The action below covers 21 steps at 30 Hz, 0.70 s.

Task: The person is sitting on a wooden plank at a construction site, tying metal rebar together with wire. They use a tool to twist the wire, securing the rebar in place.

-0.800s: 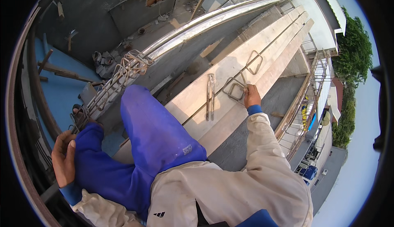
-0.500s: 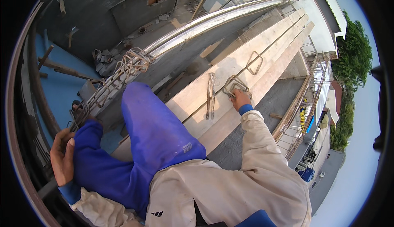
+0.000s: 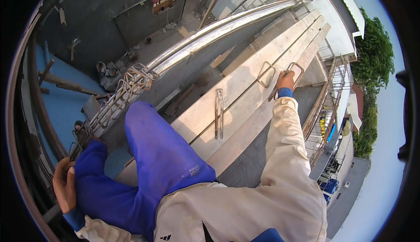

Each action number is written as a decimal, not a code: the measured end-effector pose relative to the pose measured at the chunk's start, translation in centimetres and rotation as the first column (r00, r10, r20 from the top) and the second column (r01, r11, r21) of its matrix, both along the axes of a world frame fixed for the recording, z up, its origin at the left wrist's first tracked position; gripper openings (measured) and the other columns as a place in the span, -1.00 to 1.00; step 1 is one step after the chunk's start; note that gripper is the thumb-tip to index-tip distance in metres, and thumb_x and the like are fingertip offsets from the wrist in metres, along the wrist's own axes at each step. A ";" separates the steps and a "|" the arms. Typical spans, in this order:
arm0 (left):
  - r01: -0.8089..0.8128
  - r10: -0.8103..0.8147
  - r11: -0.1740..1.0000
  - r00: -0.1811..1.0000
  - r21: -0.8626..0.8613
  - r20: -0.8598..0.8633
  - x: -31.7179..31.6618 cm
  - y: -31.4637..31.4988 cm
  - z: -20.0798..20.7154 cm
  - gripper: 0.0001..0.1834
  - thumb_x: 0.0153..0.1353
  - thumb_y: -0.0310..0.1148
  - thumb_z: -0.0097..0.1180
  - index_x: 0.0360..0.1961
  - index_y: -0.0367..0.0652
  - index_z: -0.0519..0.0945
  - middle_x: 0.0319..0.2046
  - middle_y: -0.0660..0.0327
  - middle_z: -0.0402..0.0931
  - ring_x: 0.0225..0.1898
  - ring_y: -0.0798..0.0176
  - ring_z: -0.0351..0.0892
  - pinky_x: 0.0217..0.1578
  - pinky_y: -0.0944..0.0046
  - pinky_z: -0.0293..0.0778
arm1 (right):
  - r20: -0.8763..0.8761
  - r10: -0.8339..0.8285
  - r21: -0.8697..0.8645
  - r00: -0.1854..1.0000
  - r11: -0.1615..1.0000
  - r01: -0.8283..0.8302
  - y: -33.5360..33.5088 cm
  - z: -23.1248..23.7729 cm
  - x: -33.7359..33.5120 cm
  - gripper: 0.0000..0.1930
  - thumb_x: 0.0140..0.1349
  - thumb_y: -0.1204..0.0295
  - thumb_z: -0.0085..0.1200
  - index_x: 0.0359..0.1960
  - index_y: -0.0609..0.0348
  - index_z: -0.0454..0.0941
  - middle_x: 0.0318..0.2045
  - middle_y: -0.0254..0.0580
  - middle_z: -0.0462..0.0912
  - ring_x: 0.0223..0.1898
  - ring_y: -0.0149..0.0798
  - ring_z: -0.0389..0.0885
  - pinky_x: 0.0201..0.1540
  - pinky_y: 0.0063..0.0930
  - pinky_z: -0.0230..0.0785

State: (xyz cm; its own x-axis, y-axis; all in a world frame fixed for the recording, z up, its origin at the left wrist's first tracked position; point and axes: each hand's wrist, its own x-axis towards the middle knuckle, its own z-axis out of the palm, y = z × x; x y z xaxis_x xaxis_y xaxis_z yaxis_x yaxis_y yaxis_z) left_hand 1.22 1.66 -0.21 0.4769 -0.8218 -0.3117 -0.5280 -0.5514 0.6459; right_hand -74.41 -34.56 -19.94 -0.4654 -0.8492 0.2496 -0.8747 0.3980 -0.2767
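Observation:
My right hand (image 3: 285, 81), stretched out over the planks at the right, is closed around several bent steel stirrups (image 3: 299, 67). One loop sticks out beyond the fingers; the rest are partly hidden by the hand. Just left of it a single squarish stirrup (image 3: 265, 75) lies on the planks (image 3: 245, 104). Nearer to me lies a pair of long-handled pincers (image 3: 219, 113). At the far left, my left hand (image 3: 64, 185) is beside my blue-clad leg, fingers bent and thumb apart, with nothing visible in it.
More stirrups (image 3: 138, 78) hang bunched on steel bars along the top of a narrow wall (image 3: 205, 31) to the left. Beyond it the ground drops to a lower floor. Right of the planks are a grey surface (image 3: 245, 159) and a rebar framework (image 3: 323, 97).
My right hand has moved farther out and to the right, lifting the stirrups from the planks. One stirrup and the pincers still lie there. My left hand has barely shifted.

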 end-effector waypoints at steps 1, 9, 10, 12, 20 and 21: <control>-0.002 0.001 1.000 1.000 0.007 0.009 0.1 0.0 0.0 -0.53 0.50 -0.30 0.17 0.28 -0.41 0.52 -0.02 0.01 0.68 0.09 0.16 0.63 0.22 0.18 0.45 | -0.061 0.019 0.047 0.998 0.999 -0.017 -1.1 -0.5 0.3 -0.61 0.44 0.25 0.16 0.05 0.30 0.36 -0.11 0.33 0.70 -0.04 0.37 0.69 0.02 0.16 0.54; -0.038 0.038 0.999 0.999 -0.030 0.022 -0.3 0.5 0.2 -0.58 0.51 -0.31 0.15 0.22 -0.41 0.56 -0.05 0.01 0.69 0.06 0.17 0.65 0.18 0.18 0.47 | -0.057 -0.181 0.432 0.982 0.882 0.187 -1.7 -8.1 6.3 -0.44 0.35 0.16 0.24 0.27 0.20 0.42 0.32 0.20 0.56 0.32 0.20 0.57 0.32 -0.01 0.47; -0.052 0.053 0.998 0.998 -0.030 0.023 -0.4 0.5 0.2 -0.59 0.51 -0.31 0.15 0.22 -0.41 0.56 -0.05 0.01 0.69 0.06 0.17 0.65 0.18 0.17 0.47 | -0.038 -0.172 0.452 0.984 0.876 0.170 -1.6 -8.1 6.3 -0.45 0.36 0.16 0.24 0.26 0.21 0.43 0.30 0.20 0.57 0.31 0.20 0.59 0.32 -0.01 0.48; -0.061 0.062 0.997 0.998 -0.042 0.022 -0.7 0.0 0.3 -0.61 0.52 -0.32 0.13 0.20 -0.42 0.56 -0.05 0.01 0.69 0.05 0.17 0.65 0.18 0.17 0.47 | -0.014 -0.188 0.509 0.982 0.844 0.169 -1.2 -7.5 5.8 -0.46 0.37 0.16 0.22 0.25 0.24 0.46 0.28 0.21 0.60 0.28 0.20 0.62 0.31 -0.01 0.48; -0.056 -0.022 0.946 0.972 -0.320 -0.234 -9.2 -3.2 0.7 -0.68 0.57 -0.25 0.09 0.06 -0.34 0.62 -0.11 0.10 0.67 0.03 0.21 0.66 0.24 0.13 0.51 | 0.067 0.086 0.607 0.994 0.787 -0.109 9.8 -5.4 8.9 -0.35 0.18 0.13 0.33 0.22 0.28 0.48 0.02 0.28 0.74 0.06 0.26 0.73 0.22 0.01 0.54; -0.048 -0.072 0.947 0.931 -0.317 -0.356 -11.7 -3.6 0.1 -0.72 0.56 -0.27 0.10 0.02 -0.30 0.62 -0.15 0.11 0.67 -0.01 0.25 0.67 0.20 0.15 0.55 | 0.156 0.102 0.560 0.983 0.810 -0.173 11.8 -4.8 9.6 -0.41 0.15 0.12 0.35 0.11 0.30 0.59 -0.02 0.28 0.75 0.04 0.27 0.73 0.21 -0.01 0.55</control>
State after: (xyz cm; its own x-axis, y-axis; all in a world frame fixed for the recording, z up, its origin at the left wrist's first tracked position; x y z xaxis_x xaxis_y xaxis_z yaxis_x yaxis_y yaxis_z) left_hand -10.53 -1.93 -0.12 0.3711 -0.9104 -0.1832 -0.2326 -0.2821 0.9308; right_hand -64.79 -22.76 -24.79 -0.3280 -0.8795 -0.3449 -0.9088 0.3934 -0.1389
